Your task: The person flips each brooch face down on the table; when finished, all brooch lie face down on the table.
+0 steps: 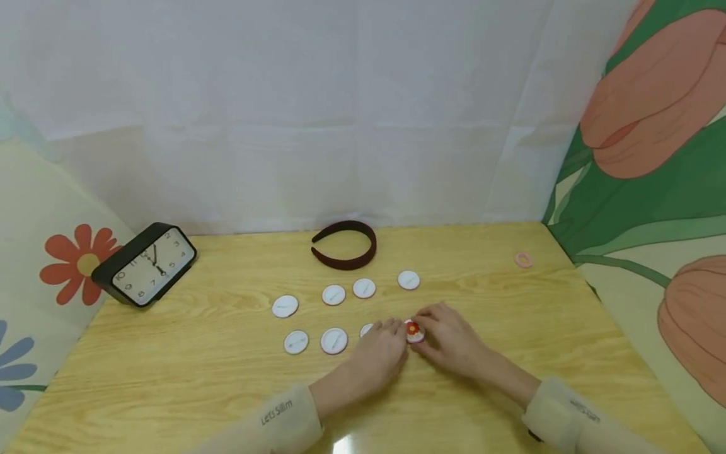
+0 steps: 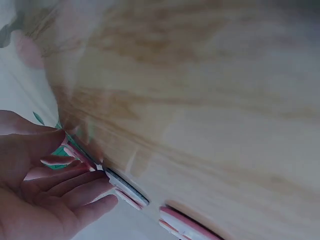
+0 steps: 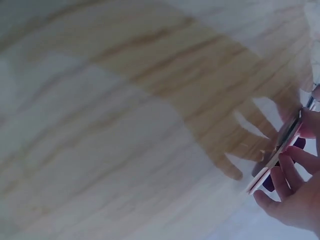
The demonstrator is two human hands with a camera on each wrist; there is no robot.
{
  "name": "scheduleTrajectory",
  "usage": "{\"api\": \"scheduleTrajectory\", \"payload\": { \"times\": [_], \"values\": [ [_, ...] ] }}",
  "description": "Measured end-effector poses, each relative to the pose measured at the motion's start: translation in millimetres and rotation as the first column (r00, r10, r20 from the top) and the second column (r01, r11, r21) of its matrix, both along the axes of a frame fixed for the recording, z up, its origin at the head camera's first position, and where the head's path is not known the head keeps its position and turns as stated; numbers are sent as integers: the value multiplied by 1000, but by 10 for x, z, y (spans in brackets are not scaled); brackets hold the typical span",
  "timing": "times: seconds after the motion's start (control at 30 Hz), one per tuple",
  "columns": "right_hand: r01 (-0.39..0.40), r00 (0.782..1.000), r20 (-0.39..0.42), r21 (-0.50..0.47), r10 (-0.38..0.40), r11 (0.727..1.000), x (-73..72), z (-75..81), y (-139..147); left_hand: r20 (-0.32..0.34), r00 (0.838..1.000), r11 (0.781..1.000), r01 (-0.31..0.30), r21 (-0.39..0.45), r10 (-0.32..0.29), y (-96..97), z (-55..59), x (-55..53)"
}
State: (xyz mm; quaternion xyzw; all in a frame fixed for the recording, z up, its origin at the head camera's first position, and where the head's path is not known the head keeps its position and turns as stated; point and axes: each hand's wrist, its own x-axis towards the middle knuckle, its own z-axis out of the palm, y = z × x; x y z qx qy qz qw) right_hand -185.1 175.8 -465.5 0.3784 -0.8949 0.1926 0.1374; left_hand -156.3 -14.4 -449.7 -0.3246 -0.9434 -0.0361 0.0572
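My right hand (image 1: 450, 337) pinches a round badge with a red flower (image 1: 414, 330), flower side up, between thumb and finger. Close against its left edge lie the fingers of my left hand (image 1: 379, 350), fairly straight; they appear to touch it. A white-backed badge (image 1: 365, 329) is partly covered by the left hand. In the left wrist view, the left fingers rest beside a pink-edged badge (image 2: 80, 154) and another badge (image 2: 129, 191). The right wrist view catches the right hand (image 3: 295, 190) at its edge, fingertips along thin discs (image 3: 272, 162).
Two rows of pin badges lie white back up, including one at the upper right (image 1: 408, 280) and one at the lower left (image 1: 296, 342). Behind them is a dark headband (image 1: 371, 243). A black clock (image 1: 153, 263) stands at left, a small pink ring (image 1: 523, 260) at right.
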Motion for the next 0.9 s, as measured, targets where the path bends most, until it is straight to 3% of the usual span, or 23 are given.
{"api": "scheduleTrajectory", "payload": {
  "times": [0.13,0.37,0.53,0.77,0.9],
  "values": [
    [11,1000,-22,-32,-12,999,-12,-25,20,-20,1000,1000,6,24,-5,33,8,14],
    [54,998,33,12,-54,998,-16,18,75,-38,999,999,-33,23,34,120,-9,2],
    [29,997,66,3,-29,1000,-53,11,70,3,997,997,-76,17,76,141,4,-21],
    [-48,998,-37,-15,48,999,-84,-84,105,18,998,998,-58,16,57,140,27,-41],
    [-65,996,-67,-30,63,997,-96,-109,113,62,995,995,-83,50,80,130,46,-51]
  ]
}}
